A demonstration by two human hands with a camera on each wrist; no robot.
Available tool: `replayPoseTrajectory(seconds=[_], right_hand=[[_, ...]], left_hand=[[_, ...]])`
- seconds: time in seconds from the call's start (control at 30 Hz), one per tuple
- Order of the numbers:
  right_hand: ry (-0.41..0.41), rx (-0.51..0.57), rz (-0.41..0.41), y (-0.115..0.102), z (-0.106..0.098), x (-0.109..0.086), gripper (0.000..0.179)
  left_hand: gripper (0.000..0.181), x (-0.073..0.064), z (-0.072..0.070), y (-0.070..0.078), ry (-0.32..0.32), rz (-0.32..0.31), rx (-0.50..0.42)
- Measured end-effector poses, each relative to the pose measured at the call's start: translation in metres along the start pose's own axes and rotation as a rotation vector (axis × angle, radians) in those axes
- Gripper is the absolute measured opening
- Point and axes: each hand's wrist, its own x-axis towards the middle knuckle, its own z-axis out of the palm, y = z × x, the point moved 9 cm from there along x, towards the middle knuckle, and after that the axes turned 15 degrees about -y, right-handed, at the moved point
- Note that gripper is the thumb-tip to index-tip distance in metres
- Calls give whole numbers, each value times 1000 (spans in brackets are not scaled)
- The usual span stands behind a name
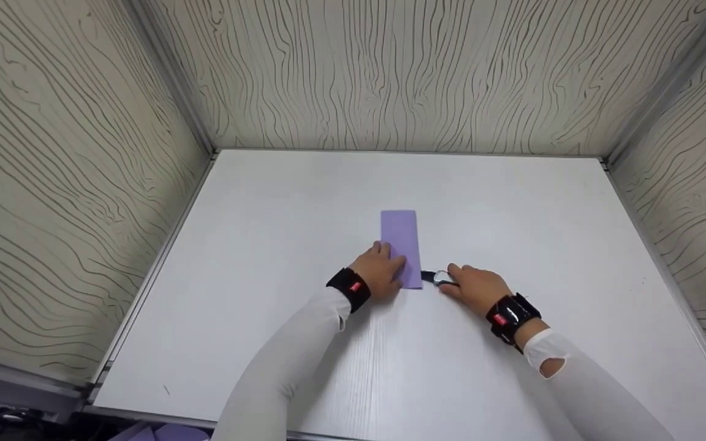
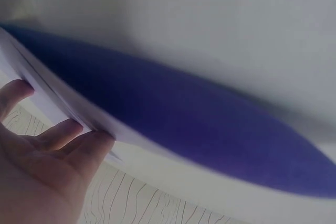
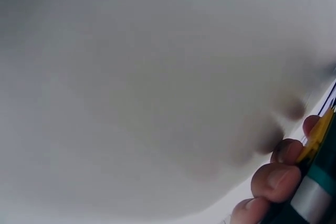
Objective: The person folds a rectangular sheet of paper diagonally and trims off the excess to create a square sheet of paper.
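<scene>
Head view: bright, diffuse light; soft shadows beside the white fabric sleeves (image 1: 292,361) on the flat white tabletop (image 1: 267,202); wide-angle stretch toward edges. Left wrist: dimmer, soft-focused; folded purple paper sheet (image 2: 173,114) deeply shaded. Right wrist: grey, hazy; blurred shadows beside the bare right hand (image 3: 276,181).

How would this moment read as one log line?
left hand: rests on paper; right hand: grips tool; tool: tip at paper's right edge; paper: folded, on table

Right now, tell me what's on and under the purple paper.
The left hand rests on the purple paper, which lies on the white table. The dark end of the tool meets the paper's right edge; whether it continues beneath is hidden.
</scene>
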Motion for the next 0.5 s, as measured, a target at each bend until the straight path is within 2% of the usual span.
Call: replayPoseTrajectory(seconds=[0.2,0.37,0.5], right_hand=[[-24,8,2,-6,-5,0,39],[-38,29,24,-4,-7,-3,38],[-22,28,7,-5,-7,0,39]], left_hand=[[53,2,3,0,23,8,12],[55,2,3,0,5,12,-5],[54,0,1,0,-5,10,-21]])
